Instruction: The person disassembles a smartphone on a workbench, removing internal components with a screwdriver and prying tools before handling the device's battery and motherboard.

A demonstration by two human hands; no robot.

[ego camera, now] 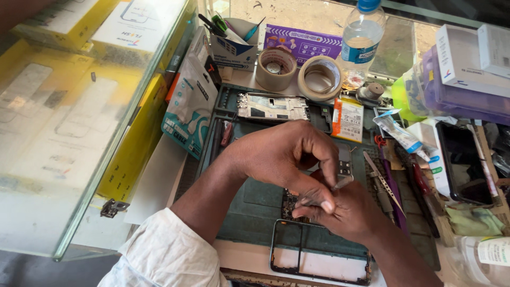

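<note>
My left hand [281, 154] and my right hand [348, 212] meet over a dark green work mat [249, 204]. Between the fingers sits a small phone circuit board [345, 167], and a thin metal tool [342, 183] is pinched at the fingertips; which hand holds which is hard to tell. A black phone frame [281, 244] lies just below the hands at the mat's near edge. Another opened phone chassis [272, 106] rests at the far side of the mat. Part of a board [289, 201] shows under the hands.
Two tape rolls [276, 68] [320, 78], a water bottle [361, 37] and a pen cup [234, 45] stand at the back. Tweezers and screwdrivers [390, 183] lie right of the mat, beside a black phone [462, 162]. A glass display case [79, 122] is on the left.
</note>
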